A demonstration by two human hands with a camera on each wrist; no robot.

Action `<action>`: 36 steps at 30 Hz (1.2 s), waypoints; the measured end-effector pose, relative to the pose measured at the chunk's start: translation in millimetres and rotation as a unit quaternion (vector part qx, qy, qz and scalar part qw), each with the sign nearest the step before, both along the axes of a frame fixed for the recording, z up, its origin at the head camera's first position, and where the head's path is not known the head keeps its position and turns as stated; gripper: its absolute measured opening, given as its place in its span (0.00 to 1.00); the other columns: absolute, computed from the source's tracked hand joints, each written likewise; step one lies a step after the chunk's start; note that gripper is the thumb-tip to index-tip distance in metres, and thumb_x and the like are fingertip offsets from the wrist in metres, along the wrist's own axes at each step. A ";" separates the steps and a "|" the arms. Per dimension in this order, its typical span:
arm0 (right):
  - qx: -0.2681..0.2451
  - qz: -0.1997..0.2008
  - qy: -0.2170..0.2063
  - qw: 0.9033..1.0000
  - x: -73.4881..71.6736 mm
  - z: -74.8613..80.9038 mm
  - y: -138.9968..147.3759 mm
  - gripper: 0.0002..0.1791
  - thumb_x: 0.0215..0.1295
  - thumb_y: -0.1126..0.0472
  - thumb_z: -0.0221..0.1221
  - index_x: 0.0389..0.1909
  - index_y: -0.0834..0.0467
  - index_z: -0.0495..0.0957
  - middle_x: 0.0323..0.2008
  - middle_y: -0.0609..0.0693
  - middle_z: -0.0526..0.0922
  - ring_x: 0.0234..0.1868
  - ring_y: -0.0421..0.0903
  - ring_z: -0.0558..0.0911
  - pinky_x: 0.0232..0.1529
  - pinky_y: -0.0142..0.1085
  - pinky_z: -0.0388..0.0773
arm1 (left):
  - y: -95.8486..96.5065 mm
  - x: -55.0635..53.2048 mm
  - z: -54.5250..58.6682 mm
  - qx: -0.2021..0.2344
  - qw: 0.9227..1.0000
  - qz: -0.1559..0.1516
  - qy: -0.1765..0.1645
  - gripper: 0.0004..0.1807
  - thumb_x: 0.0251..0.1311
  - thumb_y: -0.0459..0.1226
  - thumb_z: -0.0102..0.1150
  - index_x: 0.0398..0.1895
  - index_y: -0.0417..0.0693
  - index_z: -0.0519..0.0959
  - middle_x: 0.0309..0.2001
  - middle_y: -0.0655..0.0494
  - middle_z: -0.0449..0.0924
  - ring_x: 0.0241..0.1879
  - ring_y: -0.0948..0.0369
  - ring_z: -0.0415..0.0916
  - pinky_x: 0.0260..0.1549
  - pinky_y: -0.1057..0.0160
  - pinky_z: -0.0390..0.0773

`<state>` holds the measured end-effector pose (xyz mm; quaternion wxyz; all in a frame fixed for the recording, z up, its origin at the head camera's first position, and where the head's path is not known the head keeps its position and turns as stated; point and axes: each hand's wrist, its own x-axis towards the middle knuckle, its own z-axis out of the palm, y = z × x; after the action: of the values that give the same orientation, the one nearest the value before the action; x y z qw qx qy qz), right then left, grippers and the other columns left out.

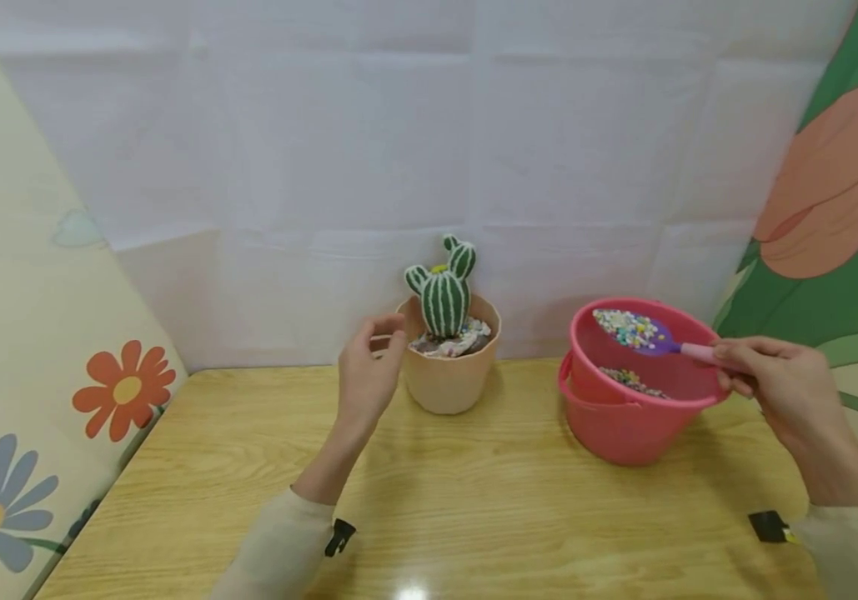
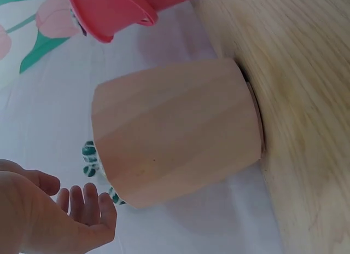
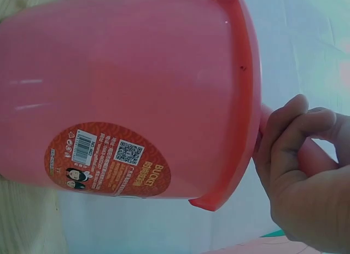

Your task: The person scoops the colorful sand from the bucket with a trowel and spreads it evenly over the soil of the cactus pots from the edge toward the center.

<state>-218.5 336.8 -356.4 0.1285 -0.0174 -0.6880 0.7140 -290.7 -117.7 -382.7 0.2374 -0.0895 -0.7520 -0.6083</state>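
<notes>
My right hand (image 1: 789, 379) grips the pink handle of a small garden trowel (image 1: 657, 340). Its purple scoop carries a heap of multicoloured pebbles (image 1: 629, 328) over the mouth of a pink bucket (image 1: 624, 429). More pebbles lie inside that bucket. My left hand (image 1: 370, 362) is beside the left rim of a peach plant pot (image 1: 447, 383), fingers loosely bent around nothing. A green and white striped cactus (image 1: 444, 304) stands upright in the pot, with pale pebbles and dark matter at its base. In the right wrist view, the bucket hides the trowel's scoop.
Pot and bucket stand apart on a wooden table (image 1: 429, 500), near its back edge. A white sheet (image 1: 338, 167) hangs right behind them. The bucket's carrying handle (image 1: 601, 398) is folded down along its front. Painted flowers cover the walls on both sides.
</notes>
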 end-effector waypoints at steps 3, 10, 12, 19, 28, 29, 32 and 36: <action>0.003 0.002 0.001 1.000 0.8 1.4 -2.3 0.10 0.68 0.60 0.67 0.37 0.65 0.87 0.20 0.57 0.80 0.19 0.43 0.72 0.20 0.32 0.73 | -3.6 -4.6 -2.4 0.010 1.000 0.020 0.010 0.11 0.68 0.32 0.58 0.51 0.39 0.82 0.48 0.47 0.81 0.46 0.50 0.79 0.48 0.54 0.80; -0.012 0.013 -0.002 1.000 2.8 3.0 -8.9 0.09 0.67 0.62 0.68 0.35 0.65 0.88 0.21 0.56 0.81 0.20 0.43 0.73 0.21 0.31 0.73 | -9.2 -15.1 -12.7 0.016 0.999 0.033 0.013 0.11 0.68 0.33 0.58 0.51 0.41 0.82 0.47 0.49 0.81 0.47 0.53 0.78 0.49 0.54 0.79; -0.011 0.016 0.000 1.000 2.8 3.0 -10.5 0.09 0.67 0.62 0.68 0.35 0.66 0.88 0.21 0.56 0.81 0.20 0.43 0.74 0.21 0.31 0.73 | -10.3 -18.1 -15.8 0.017 0.999 0.032 0.012 0.12 0.69 0.34 0.59 0.51 0.40 0.82 0.48 0.49 0.81 0.47 0.52 0.78 0.50 0.53 0.79; -0.027 0.035 0.014 0.999 2.5 4.0 -16.5 0.08 0.68 0.64 0.67 0.35 0.68 0.87 0.20 0.56 0.80 0.20 0.44 0.75 0.21 0.32 0.73 | -14.2 -26.4 -21.8 0.012 0.999 0.020 -0.022 0.19 0.70 0.36 0.60 0.62 0.40 0.78 0.54 0.46 0.79 0.51 0.50 0.77 0.52 0.52 0.78; -0.017 0.032 0.002 0.999 2.9 5.2 -28.9 0.10 0.67 0.61 0.68 0.37 0.67 0.87 0.21 0.56 0.80 0.21 0.45 0.75 0.20 0.32 0.72 | -20.7 -30.3 -26.3 0.030 0.991 -0.054 -0.121 0.34 0.72 0.44 0.59 0.77 0.48 0.64 0.68 0.45 0.70 0.63 0.46 0.70 0.61 0.49 0.74; -0.014 0.032 0.001 0.999 2.9 4.9 -30.8 0.10 0.67 0.61 0.68 0.37 0.66 0.87 0.20 0.56 0.80 0.20 0.45 0.75 0.20 0.33 0.71 | -21.0 -30.8 -26.8 0.032 0.989 -0.058 -0.130 0.35 0.71 0.45 0.60 0.78 0.48 0.63 0.69 0.45 0.69 0.64 0.46 0.70 0.62 0.49 0.73; -0.004 0.033 0.002 0.999 2.3 4.2 -37.0 0.11 0.68 0.60 0.68 0.38 0.66 0.88 0.20 0.56 0.79 0.20 0.44 0.73 0.19 0.33 0.71 | -21.2 -32.5 -28.0 0.048 0.985 -0.073 -0.151 0.37 0.71 0.46 0.59 0.79 0.50 0.60 0.71 0.45 0.66 0.66 0.45 0.67 0.63 0.47 0.71; -0.002 0.035 0.004 0.999 1.5 4.3 -45.3 0.10 0.67 0.60 0.68 0.39 0.65 0.88 0.20 0.55 0.79 0.19 0.44 0.73 0.18 0.33 0.70 | -19.7 -35.2 -28.9 0.081 0.977 -0.098 -0.169 0.36 0.71 0.44 0.59 0.79 0.49 0.59 0.73 0.45 0.64 0.68 0.45 0.65 0.62 0.39 0.70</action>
<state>-217.1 291.5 -352.2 0.1060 0.0094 -0.6862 0.7196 -325.9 -137.4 -411.6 0.0526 -0.0391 -0.7172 -0.6938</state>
